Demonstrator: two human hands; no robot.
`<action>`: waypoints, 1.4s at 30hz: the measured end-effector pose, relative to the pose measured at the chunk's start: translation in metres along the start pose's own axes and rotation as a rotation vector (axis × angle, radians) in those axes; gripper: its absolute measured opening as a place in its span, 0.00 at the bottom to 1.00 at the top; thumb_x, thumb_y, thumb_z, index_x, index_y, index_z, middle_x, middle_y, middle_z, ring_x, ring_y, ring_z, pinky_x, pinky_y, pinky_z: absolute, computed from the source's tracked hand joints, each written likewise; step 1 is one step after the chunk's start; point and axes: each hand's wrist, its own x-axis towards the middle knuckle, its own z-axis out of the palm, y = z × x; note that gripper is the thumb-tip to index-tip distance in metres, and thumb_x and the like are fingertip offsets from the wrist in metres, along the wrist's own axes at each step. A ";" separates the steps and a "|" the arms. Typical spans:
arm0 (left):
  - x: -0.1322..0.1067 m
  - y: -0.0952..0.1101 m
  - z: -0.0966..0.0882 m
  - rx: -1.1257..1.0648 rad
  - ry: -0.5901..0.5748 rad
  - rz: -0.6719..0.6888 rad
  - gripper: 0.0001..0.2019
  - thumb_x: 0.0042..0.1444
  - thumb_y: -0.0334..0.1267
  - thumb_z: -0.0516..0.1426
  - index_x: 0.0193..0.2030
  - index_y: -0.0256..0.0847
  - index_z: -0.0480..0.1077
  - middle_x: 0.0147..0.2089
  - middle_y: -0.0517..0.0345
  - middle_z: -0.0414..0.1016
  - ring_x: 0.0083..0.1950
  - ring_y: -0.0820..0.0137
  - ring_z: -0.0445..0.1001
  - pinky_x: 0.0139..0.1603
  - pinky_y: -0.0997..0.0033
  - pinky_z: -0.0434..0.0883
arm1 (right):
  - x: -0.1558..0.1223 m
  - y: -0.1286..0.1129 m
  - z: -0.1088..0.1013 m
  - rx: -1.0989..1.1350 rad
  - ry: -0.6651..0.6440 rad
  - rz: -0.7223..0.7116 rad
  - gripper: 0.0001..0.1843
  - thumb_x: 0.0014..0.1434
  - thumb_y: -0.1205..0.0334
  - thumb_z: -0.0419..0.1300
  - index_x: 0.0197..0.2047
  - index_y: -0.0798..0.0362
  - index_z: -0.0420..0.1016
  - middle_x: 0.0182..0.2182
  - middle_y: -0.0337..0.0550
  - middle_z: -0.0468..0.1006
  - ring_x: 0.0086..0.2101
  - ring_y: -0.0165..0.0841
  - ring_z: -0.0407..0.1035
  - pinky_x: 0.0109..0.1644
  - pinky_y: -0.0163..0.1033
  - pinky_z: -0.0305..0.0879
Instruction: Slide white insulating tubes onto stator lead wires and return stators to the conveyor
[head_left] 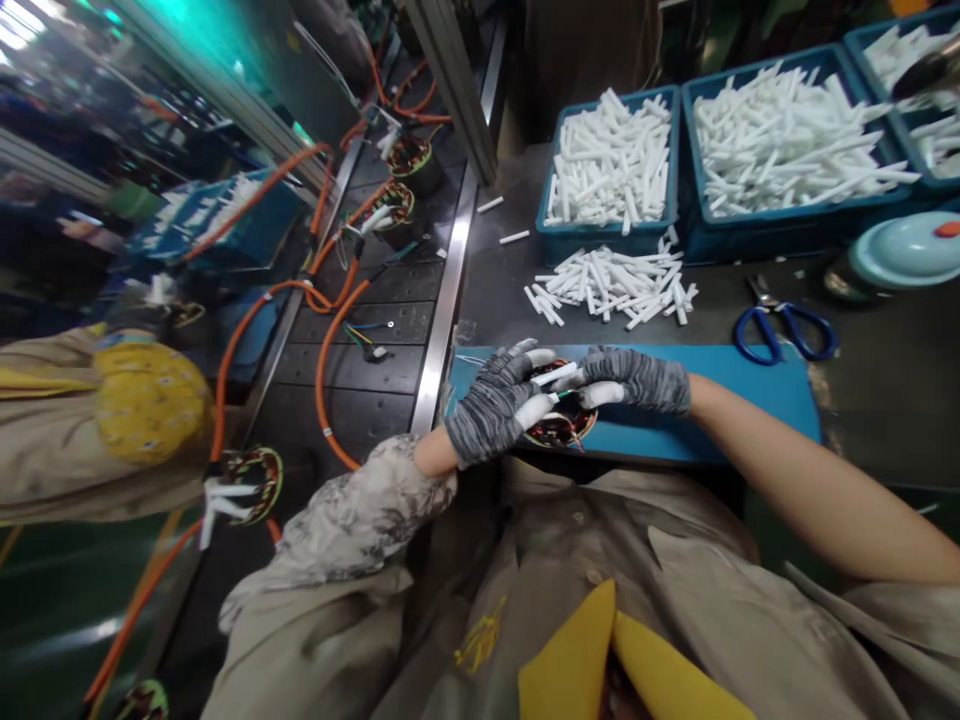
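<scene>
A round stator with copper windings (pixel 556 428) sits on the blue mat, partly hidden beneath my gloved hands. My left hand (pixel 501 398) bends over its left side, thumb and fingers closed near a short green wire (pixel 564 395); whatever lies in that pinch is hidden. From the right, my right hand (pixel 626 380) reaches in with its white-tipped thumb and finger closed at the wire's other end. A white sleeve (pixel 553 375) lies over the stator between both hands. Both gloves are grey knit with white fingertips.
Loose white sleeves (pixel 619 285) lie behind the mat (pixel 705 400), before blue bins (pixel 546 240) heaped with more. Blue-handled scissors (pixel 780 330) and a light-blue-lidded container (pixel 911 248) are at right. Left, a conveyor (pixel 394 345) carries stators (pixel 394 212) with orange cables; a co-worker's sleeve (pixel 154 400) is beyond.
</scene>
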 end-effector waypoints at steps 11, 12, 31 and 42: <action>-0.004 -0.007 0.003 -0.448 -0.017 -0.064 0.25 0.67 0.44 0.53 0.70 0.43 0.63 0.75 0.46 0.60 0.78 0.58 0.55 0.78 0.49 0.57 | 0.004 -0.011 0.020 -0.101 0.155 0.050 0.18 0.63 0.46 0.64 0.41 0.52 0.85 0.36 0.42 0.85 0.38 0.36 0.77 0.45 0.41 0.71; -0.004 -0.008 0.003 -0.467 -0.020 -0.061 0.26 0.67 0.44 0.53 0.70 0.43 0.62 0.75 0.46 0.60 0.78 0.58 0.56 0.78 0.49 0.58 | 0.003 -0.011 0.019 -0.078 0.147 0.046 0.18 0.62 0.45 0.65 0.43 0.51 0.85 0.38 0.42 0.85 0.39 0.37 0.77 0.47 0.42 0.71; 0.072 0.032 0.014 0.312 -0.235 -0.002 0.24 0.69 0.45 0.55 0.68 0.39 0.69 0.77 0.40 0.57 0.75 0.51 0.62 0.75 0.43 0.58 | -0.025 0.009 0.025 0.215 0.498 0.111 0.24 0.57 0.46 0.70 0.52 0.47 0.73 0.48 0.43 0.80 0.48 0.40 0.74 0.57 0.51 0.72; -0.010 0.007 -0.014 0.184 0.196 -0.066 0.46 0.58 0.64 0.61 0.75 0.37 0.56 0.61 0.42 0.76 0.62 0.53 0.75 0.69 0.48 0.67 | -0.044 -0.035 0.036 -0.731 0.497 -0.013 0.29 0.64 0.36 0.59 0.51 0.52 0.82 0.37 0.49 0.82 0.37 0.41 0.74 0.42 0.45 0.66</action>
